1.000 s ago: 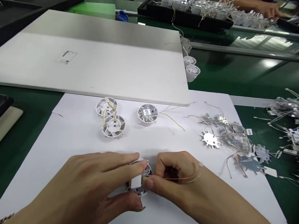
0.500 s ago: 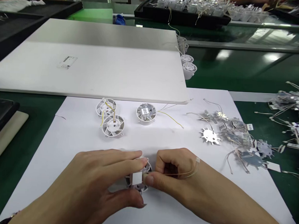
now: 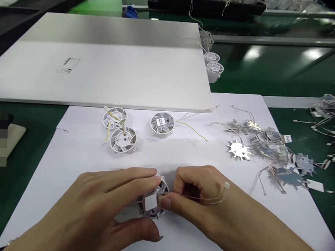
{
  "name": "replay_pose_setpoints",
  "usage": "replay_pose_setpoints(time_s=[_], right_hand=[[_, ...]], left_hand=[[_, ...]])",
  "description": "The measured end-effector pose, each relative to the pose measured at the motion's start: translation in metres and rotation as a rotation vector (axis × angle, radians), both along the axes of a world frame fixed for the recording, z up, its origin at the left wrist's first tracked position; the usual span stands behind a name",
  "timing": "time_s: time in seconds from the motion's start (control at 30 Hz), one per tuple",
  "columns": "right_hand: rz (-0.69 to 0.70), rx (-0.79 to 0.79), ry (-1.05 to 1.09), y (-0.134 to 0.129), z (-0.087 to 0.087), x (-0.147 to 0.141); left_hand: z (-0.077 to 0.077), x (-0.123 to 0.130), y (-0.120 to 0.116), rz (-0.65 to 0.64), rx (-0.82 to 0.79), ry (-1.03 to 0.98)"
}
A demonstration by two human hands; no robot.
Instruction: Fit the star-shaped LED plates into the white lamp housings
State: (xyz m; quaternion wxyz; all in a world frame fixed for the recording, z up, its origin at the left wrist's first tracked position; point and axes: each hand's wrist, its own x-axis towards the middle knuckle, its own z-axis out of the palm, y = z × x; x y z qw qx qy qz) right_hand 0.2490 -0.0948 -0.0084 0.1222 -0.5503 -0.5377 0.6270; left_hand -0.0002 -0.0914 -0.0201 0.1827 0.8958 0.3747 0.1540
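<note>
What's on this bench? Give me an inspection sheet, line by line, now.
Surface: white paper sheet on a green bench mat.
Job's things: round white fan-like housing with a square white label, between both hands.
Hands: left hand grips the housing; right hand pinches a thin wire at the housing.
Clutter: three more housings; pile of star-shaped metal plates; white board behind them.
Cables: yellow wire from the labelled housing; more wires among the plates.
Surroundings: white cups beside the board; black tray beyond.
</note>
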Motion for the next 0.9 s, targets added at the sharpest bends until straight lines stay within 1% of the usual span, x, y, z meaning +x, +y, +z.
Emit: replay_pose_setpoints(time_s=[0.07, 0.13, 0.27, 0.37, 0.5, 0.57, 0.73, 0.8, 0.9], right_hand=[[0.006, 0.003, 0.015, 0.000, 0.000, 0.000], [0.015, 0.013, 0.026, -0.001, -0.002, 0.001], [0.019, 0.054, 0.016, -0.003, -0.005, 0.002], [0.012, 0.053, 0.030, -0.003, -0.004, 0.003], [0.000, 0.013, 0.053, -0.002, -0.002, 0.003], [0.000, 0.019, 0.046, -0.002, -0.002, 0.002], [0.035, 0.074, -0.028, -0.002, -0.004, 0.004], [0.054, 0.093, -0.031, 0.000, -0.002, 0.008], [0.080, 0.160, 0.027, 0.002, 0.002, 0.015]], left_hand=[[0.004, -0.001, 0.002, -0.030, -0.067, 0.023], [0.006, -0.002, 0.003, -0.045, -0.100, 0.024], [0.003, -0.002, 0.002, -0.005, -0.107, -0.029], [0.001, -0.002, 0.001, -0.033, -0.128, -0.032], [0.002, 0.000, 0.001, -0.046, -0.077, -0.033], [0.003, 0.002, 0.001, -0.041, -0.046, -0.031], [0.004, 0.008, 0.000, -0.045, 0.149, -0.001], [0.001, 0.007, -0.002, -0.046, 0.155, -0.013], [-0.006, 0.002, -0.005, -0.033, 0.109, -0.019]])
